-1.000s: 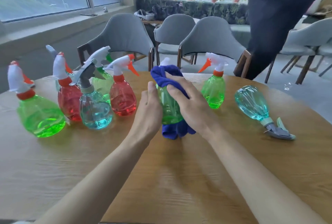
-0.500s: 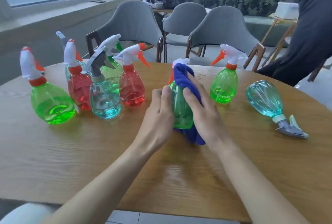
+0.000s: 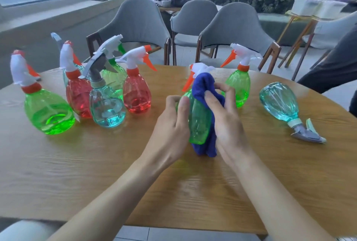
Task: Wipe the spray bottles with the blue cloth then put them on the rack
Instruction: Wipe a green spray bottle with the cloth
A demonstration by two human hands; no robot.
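Observation:
A green spray bottle [image 3: 199, 120] with a white and orange trigger head is held tilted just above the round wooden table [image 3: 96, 163]. My left hand [image 3: 172, 126] grips its left side. My right hand [image 3: 226, 119] holds the blue cloth [image 3: 204, 88] against the bottle's right side and neck, fingers curled into the fabric. The cloth hangs below the bottle's base. No rack is in view.
Several green, red and clear bottles [image 3: 106, 103] stand clustered at the left. Another green bottle [image 3: 238, 88] stands behind my right hand. A teal bottle [image 3: 280, 103] lies on its side at the right. Grey chairs [image 3: 231, 26] line the far edge; a person's dark sleeve [image 3: 332, 66] is at the right.
The cloth has slid from covering the bottle's top and front to its right side and neck. The bottle tilted and my left hand closed round it. The person at right moved further right.

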